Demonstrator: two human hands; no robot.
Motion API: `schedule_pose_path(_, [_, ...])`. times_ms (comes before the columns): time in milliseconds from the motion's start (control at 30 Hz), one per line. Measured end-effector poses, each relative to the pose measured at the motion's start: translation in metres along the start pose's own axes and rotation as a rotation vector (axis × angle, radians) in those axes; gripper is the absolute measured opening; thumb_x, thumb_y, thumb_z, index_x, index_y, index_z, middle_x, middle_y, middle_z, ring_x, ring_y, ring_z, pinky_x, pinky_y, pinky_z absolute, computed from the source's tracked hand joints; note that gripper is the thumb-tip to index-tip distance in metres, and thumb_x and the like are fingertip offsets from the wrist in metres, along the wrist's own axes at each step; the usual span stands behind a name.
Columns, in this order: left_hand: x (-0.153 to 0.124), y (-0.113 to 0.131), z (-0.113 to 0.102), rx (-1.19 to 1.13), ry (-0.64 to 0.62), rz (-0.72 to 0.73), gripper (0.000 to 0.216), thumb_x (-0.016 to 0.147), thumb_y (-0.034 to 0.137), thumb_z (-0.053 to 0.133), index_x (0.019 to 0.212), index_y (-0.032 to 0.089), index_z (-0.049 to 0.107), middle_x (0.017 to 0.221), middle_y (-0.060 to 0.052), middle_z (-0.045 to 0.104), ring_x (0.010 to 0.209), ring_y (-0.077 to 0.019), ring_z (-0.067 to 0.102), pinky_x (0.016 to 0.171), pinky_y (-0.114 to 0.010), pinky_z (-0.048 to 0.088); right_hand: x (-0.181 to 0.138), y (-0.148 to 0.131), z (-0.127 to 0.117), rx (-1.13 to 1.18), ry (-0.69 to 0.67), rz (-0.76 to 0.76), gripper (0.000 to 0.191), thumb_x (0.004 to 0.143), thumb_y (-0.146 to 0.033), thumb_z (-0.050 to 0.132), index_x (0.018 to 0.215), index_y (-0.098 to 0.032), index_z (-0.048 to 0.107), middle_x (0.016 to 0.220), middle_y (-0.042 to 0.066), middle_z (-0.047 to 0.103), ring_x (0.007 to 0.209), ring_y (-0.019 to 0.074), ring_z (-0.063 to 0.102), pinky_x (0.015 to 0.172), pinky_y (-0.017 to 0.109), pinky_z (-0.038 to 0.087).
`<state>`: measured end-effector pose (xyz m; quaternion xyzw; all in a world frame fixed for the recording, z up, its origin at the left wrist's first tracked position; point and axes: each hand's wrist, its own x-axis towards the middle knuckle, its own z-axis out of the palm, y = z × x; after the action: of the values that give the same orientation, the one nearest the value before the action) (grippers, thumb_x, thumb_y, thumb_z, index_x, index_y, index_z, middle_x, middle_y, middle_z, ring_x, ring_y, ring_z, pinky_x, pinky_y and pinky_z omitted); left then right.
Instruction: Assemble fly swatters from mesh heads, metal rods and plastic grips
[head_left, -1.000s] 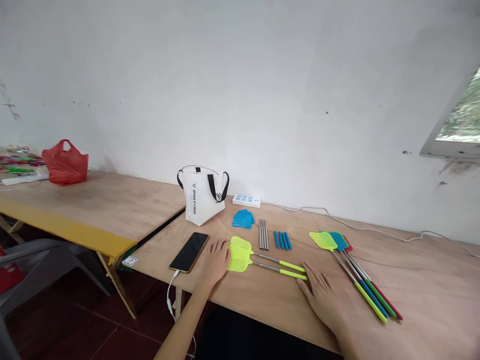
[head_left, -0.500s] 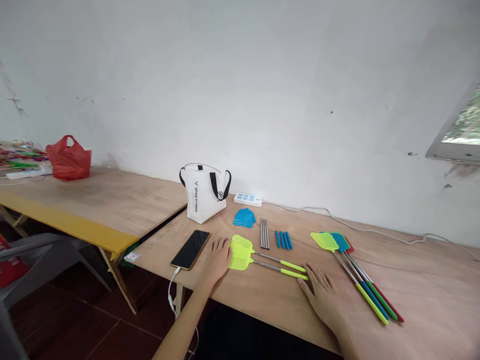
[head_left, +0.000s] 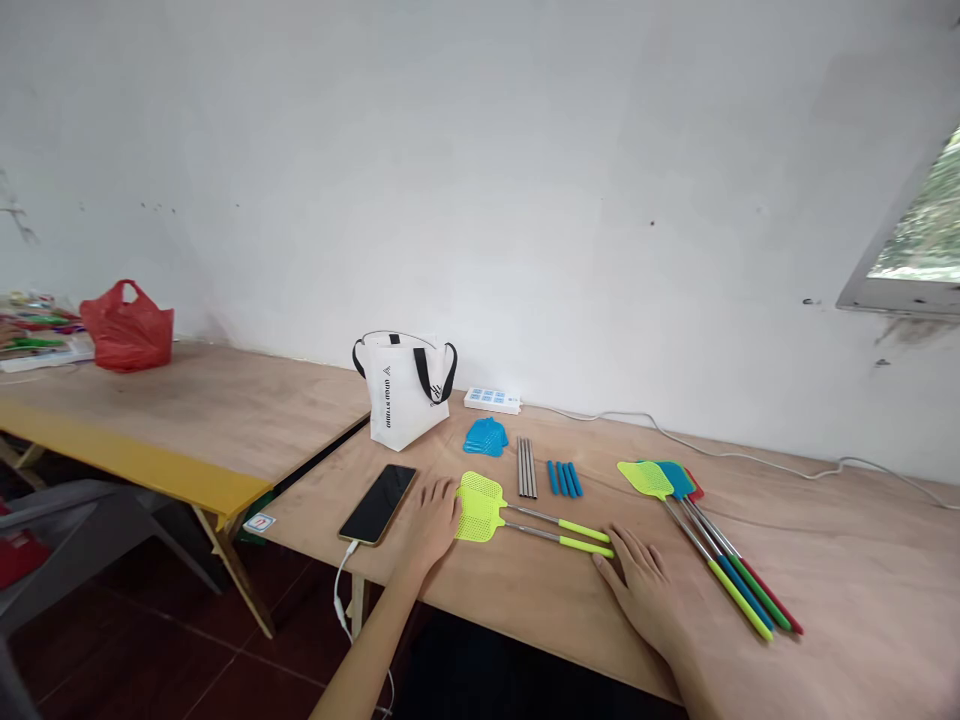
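Observation:
Two yellow-green fly swatters (head_left: 481, 507) lie side by side on the wooden table, heads to the left and handles to the right. My left hand (head_left: 433, 525) rests flat with its fingers stretched, at the left edge of the swatter heads. At the handle ends lies my right hand (head_left: 639, 580), palm down and fingers out, touching or very near the tips. Behind the swatters are a stack of blue swatter heads (head_left: 486, 437), several metal tubes (head_left: 527, 468) and several blue handle grips (head_left: 565, 479). Further right lie several assembled swatters (head_left: 724, 560) in yellow, blue, green and red.
A phone (head_left: 377, 504) with a white charging cable lies left of my left hand. Behind it stands a white bag (head_left: 405, 405) with black handles, beside a white power strip (head_left: 492, 400) against the wall. A red plastic bag (head_left: 129, 330) sits on the neighbouring table.
The camera view has shifted slightly. Both hands and the swatters keep their places on the table.

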<state>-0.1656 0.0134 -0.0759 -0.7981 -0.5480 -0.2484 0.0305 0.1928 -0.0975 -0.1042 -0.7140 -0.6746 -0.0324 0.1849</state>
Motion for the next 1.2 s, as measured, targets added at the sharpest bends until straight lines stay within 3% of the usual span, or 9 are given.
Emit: schedule_pose_path(1200, [0.0014,-0.0015,0.0038,-0.001,-0.002,-0.014,0.038,0.103,0.026,0.032,0.129,0.017,0.058,0.137,-0.016,0.060,0.129,-0.0327,0.053,0.108,-0.052,0.039,0.0000,-0.0018,-0.0010,0.012,0.015,-0.008,0.064,0.100,-0.056,0.024,0.147,-0.021,0.050,0.155,0.009,0.049,0.146,0.0253,0.041,0.122,0.052,0.025])
